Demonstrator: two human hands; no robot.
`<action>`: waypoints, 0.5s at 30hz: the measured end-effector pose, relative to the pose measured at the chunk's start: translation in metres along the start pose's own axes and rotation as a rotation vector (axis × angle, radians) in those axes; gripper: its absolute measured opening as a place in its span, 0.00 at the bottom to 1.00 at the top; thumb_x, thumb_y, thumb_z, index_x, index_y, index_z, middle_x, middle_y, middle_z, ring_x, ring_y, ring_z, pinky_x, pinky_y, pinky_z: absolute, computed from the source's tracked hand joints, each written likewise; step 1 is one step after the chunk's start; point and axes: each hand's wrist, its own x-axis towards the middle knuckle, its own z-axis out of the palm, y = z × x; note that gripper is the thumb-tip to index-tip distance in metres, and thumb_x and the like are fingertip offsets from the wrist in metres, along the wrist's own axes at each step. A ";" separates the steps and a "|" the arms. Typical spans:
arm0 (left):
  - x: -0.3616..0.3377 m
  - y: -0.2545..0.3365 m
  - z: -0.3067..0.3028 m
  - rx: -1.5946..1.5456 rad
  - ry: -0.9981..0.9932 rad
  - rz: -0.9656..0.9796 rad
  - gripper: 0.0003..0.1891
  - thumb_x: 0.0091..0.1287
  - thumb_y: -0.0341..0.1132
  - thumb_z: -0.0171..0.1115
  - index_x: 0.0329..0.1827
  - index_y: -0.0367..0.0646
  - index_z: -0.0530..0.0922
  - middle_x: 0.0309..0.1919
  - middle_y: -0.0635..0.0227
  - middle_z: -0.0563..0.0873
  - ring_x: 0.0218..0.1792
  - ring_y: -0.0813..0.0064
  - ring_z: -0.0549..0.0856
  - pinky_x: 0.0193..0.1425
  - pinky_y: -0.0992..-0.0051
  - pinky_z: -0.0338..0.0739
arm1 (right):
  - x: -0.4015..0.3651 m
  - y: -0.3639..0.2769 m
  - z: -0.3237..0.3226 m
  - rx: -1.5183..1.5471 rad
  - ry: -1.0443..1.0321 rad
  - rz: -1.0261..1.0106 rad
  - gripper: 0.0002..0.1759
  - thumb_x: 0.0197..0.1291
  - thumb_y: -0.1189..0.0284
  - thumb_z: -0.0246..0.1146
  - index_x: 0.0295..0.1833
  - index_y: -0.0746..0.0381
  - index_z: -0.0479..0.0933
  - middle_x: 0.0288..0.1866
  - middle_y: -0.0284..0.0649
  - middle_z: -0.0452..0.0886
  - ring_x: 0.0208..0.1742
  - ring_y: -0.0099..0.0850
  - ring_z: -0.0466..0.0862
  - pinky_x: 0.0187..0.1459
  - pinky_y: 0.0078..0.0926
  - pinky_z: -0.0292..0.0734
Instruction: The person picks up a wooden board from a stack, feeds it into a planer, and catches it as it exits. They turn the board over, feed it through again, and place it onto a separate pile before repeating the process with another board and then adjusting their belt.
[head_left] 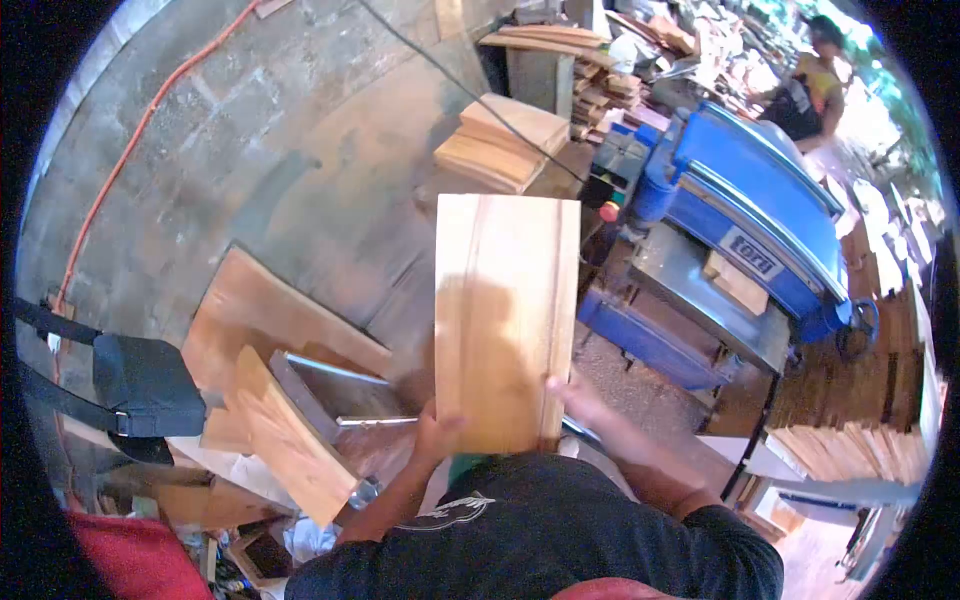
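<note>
A pale wooden board (505, 320) with a darker streak along its grain stands upright in front of my chest, and a shadow falls across its lower part. My left hand (437, 435) is closed round its lower left edge. On the right edge, somewhat higher up, my right hand (580, 403) grips the board; it is slightly blurred. The fingers behind the board are hidden.
A blue machine (750, 200) with a metal bed (690, 275) stands at the right, with a wood piece (735, 283) on it. Stacked boards (505, 145) lie ahead. A black bag (150, 385) hangs at the left. Another person (810, 95) is at the far right.
</note>
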 end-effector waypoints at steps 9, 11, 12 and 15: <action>0.051 0.128 0.153 0.159 -0.453 0.045 0.14 0.65 0.34 0.62 0.51 0.38 0.77 0.40 0.72 0.82 0.39 0.79 0.81 0.45 0.74 0.77 | -0.103 0.001 -0.059 0.061 0.408 -0.325 0.32 0.53 0.68 0.71 0.60 0.68 0.69 0.52 0.43 0.81 0.52 0.31 0.80 0.55 0.32 0.76; 0.106 0.137 0.196 -0.075 -0.647 0.002 0.23 0.68 0.40 0.62 0.61 0.36 0.72 0.51 0.61 0.82 0.48 0.68 0.82 0.55 0.66 0.77 | -0.127 -0.007 -0.053 -0.150 0.529 -0.344 0.33 0.53 0.65 0.71 0.62 0.68 0.68 0.52 0.43 0.81 0.53 0.31 0.80 0.56 0.32 0.75; 0.106 0.179 0.219 -0.024 -0.644 0.001 0.22 0.68 0.41 0.61 0.60 0.36 0.73 0.53 0.60 0.82 0.50 0.68 0.82 0.56 0.65 0.76 | -0.135 -0.003 -0.050 -0.135 0.577 -0.336 0.33 0.53 0.65 0.71 0.62 0.68 0.68 0.52 0.43 0.81 0.53 0.31 0.80 0.56 0.32 0.75; 0.165 0.189 0.284 -0.138 -0.863 0.055 0.20 0.69 0.41 0.61 0.57 0.35 0.76 0.51 0.61 0.83 0.49 0.70 0.83 0.56 0.67 0.76 | -0.145 0.010 -0.042 -0.112 0.644 -0.239 0.35 0.54 0.66 0.71 0.63 0.68 0.66 0.54 0.44 0.80 0.54 0.32 0.79 0.57 0.33 0.74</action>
